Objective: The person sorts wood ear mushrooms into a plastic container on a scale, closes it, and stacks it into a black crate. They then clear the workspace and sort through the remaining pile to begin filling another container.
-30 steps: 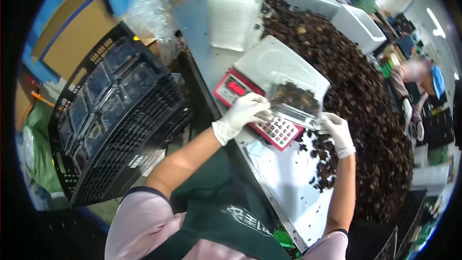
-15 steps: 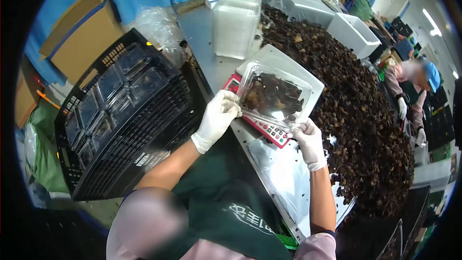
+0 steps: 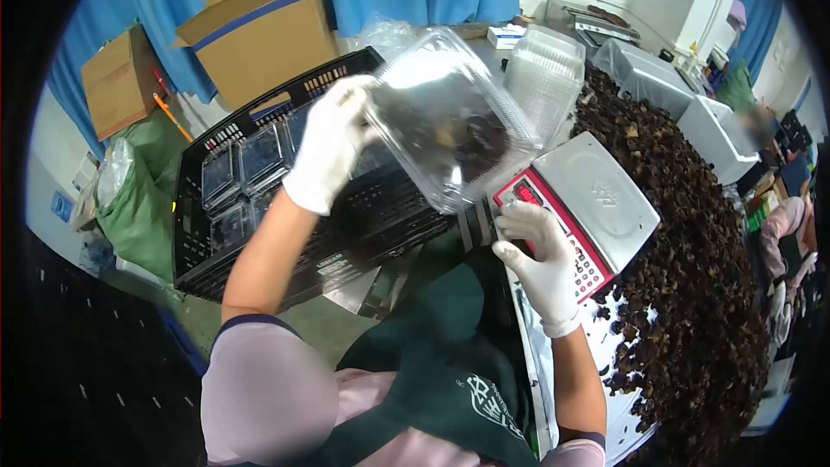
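My gloved left hand [image 3: 330, 143] grips the left edge of a clear plastic clamshell box [image 3: 445, 91]. Dark brown, crinkled pieces resembling dried wood ear fungus lie inside it. The box is tilted and held up between the black crate [image 3: 194, 259] and the weighing scale [image 3: 596, 199]. My right hand [image 3: 543, 261], also gloved, holds nothing; its fingers are apart over the scale's red-edged keypad side. Bare metal shows on the scale's plate, and its red display is lit.
Several clear boxes [image 3: 261, 156] lie in the crate. A stack of clear trays [image 3: 545, 78] stands behind the scale. A large heap of dark pieces [image 3: 700, 268] covers the right side. Another person [image 3: 787, 233] is at the far right.
The box has left the scale and moved up and left in my left hand. My right hand has let go of it. The view has swung left.
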Demonstrator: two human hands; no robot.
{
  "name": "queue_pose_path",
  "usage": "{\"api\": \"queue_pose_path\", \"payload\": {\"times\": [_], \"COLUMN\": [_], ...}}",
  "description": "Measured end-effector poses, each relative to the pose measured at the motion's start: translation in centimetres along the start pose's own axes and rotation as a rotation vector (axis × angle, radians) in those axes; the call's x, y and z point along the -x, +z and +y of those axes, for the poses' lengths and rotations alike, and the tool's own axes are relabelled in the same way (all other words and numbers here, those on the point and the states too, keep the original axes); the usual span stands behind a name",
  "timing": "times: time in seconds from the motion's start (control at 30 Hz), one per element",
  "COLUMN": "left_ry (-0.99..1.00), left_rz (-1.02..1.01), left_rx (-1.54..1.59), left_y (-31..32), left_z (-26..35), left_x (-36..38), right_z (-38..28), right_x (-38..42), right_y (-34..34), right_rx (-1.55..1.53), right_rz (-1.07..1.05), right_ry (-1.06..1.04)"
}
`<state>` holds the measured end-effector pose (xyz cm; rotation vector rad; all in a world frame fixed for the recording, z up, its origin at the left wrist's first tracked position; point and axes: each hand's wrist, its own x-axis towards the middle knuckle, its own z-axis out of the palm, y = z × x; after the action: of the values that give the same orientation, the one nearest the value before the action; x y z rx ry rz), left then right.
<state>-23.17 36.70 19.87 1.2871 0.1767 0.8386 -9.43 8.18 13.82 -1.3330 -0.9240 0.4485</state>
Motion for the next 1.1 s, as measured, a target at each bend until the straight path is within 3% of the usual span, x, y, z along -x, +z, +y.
{"api": "queue_pose_path", "payload": {"times": [0.03, 0.17, 0.23, 0.3, 0.33, 0.37, 0.43, 0.5, 0.6, 0.63, 0.7, 0.77, 0.83, 0.9, 0.97, 1.0, 1.03, 1.1], "left_ry": [0.011, -0.043, -0.332, -0.544, -0.68, -0.676, -0.693, -0.67, -0.709, -0.542, -0.2, 0.202, 0.299, 0.526, 0.607, 0.544, 0.48, 0.471], "left_rz": [0.019, 0.054, 0.095, -0.058, 0.049, 0.284, 0.293, 0.194, -0.156, -0.341, -0.425, -0.466, -0.429, -0.486, -0.52, -0.573, -0.619, -0.665], "left_rx": [-0.017, -0.066, -0.103, -0.016, -0.314, -0.316, -0.381, -0.589, -1.354, -1.641, -1.646, -1.433, -1.19, -1.144, -1.199, -1.162, -1.13, -1.362], "left_y": [-2.5, -11.7, -16.7, -21.0, -20.0, -17.5, -16.9, -15.3, -9.4, -7.9, -5.0, -0.2, 3.8, 7.6, 10.9, 11.5, 11.8, 12.3], "left_z": [0.4, -0.3, -3.5, -7.9, -8.5, -8.8, -8.6, -7.7, -3.2, -2.2, -2.4, -3.6, -7.0, -10.5, -13.8, -16.0, -18.1, -20.9], "left_x": [-1.6, -6.9, -9.0, -9.3, -8.8, -7.7, -7.7, -6.9, -6.8, -7.4, -9.7, -12.1, -15.6, -20.1, -24.2, -26.5, -28.9, -32.0], "right_z": [0.0, 4.3, 5.9, 7.2, 7.7, 8.2, 9.3, 11.2, 13.7, 14.2, 12.2, 12.7, 12.7, 12.9, 13.9, 14.6, 14.7, 14.9], "right_x": [0.3, 3.4, 5.5, 7.6, 8.7, 9.8, 12.2, 15.2, 18.4, 19.8, 19.4, 19.5, 18.9, 18.5, 19.2, 19.4, 19.5, 19.3], "right_y": [-0.7, -4.6, -6.3, -7.1, -7.3, -7.6, -8.5, -9.5, -10.5, -10.4, -9.0, -8.3, -7.4, -6.8, -6.6, -6.3, -6.1, -5.8], "right_rx": [0.182, 0.083, 0.076, 0.068, 0.051, 0.033, 0.024, -0.008, -0.008, -0.018, 0.139, 0.292, 0.338, 0.377, 0.43, 0.446, 0.451, 0.365], "right_rz": [-0.013, 0.1, 0.15, 0.205, 0.255, 0.305, 0.324, 0.414, 0.494, 0.525, 0.561, 0.484, 0.529, 0.515, 0.521, 0.576, 0.652, 0.681], "right_ry": [-0.016, 0.203, 0.285, 0.369, 0.399, 0.428, 0.451, 0.54, 0.608, 0.634, 0.685, 0.57, 0.573, 0.568, 0.495, 0.365, 0.399, 0.291]}}
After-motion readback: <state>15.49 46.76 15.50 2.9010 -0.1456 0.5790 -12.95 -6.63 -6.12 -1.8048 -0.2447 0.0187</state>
